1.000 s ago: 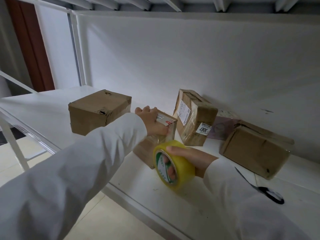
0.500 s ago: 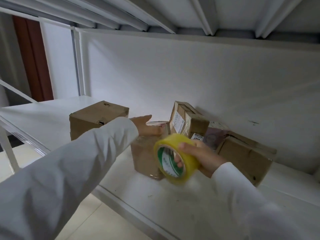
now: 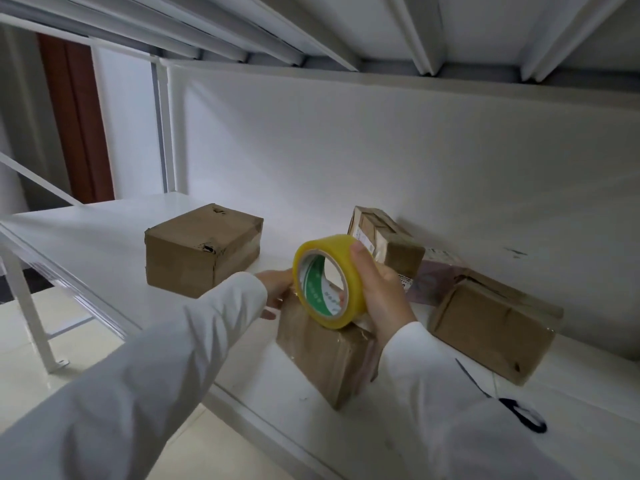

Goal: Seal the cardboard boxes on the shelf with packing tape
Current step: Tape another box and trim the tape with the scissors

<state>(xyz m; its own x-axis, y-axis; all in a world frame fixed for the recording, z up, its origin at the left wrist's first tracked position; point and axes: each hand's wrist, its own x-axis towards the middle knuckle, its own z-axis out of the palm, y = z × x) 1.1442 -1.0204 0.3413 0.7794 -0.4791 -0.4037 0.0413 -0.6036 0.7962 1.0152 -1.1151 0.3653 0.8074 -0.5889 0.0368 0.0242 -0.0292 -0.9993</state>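
White metal shelf (image 3: 104, 244) under ribbed decking, seen from the head. Right hand (image 3: 379, 289) clasping yellow tape roll (image 3: 329, 282), now lifted onto the near box (image 3: 325, 355) rather than beside it. Left hand (image 3: 277, 289) bracing that box, grip unclear. Probably about to lay tape.

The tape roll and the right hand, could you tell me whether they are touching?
Touching. The head view shows the right hand wrapped around the tape roll, thumb on its outer face and a fingertip showing through the core.
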